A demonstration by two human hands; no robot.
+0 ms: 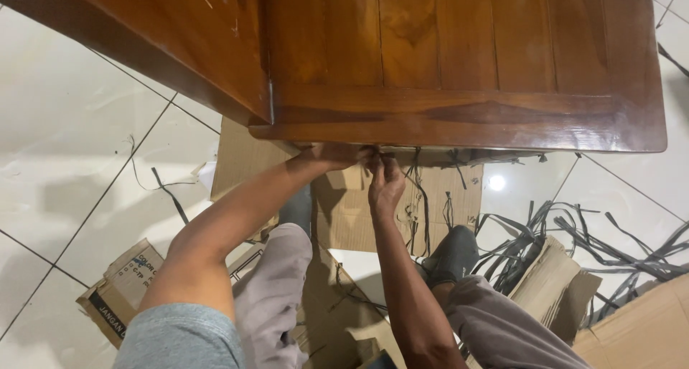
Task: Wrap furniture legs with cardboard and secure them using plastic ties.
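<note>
Both hands reach forward to the lower edge of the door, a polished brown wooden panel standing over flattened cardboard. Left hand lies with its fingers tucked against or under the edge, curled, though whether they grip anything cannot be told. Right hand sits just beside it, fingers drawn together in a pinch at a dark strip that hangs from the underside of the door. More such strips lie in a loose heap on the white tiles to the right, well apart from the hands.

Judging from the grip, the strip is being worked along the bottom edge. It would go better with the left hand steadying the edge close to the pinch, and the right keeping the strip taut and in line with the door, not twisted. Slack strip hanging near the hands could snag; keeping it off to one side seems wise.
</note>
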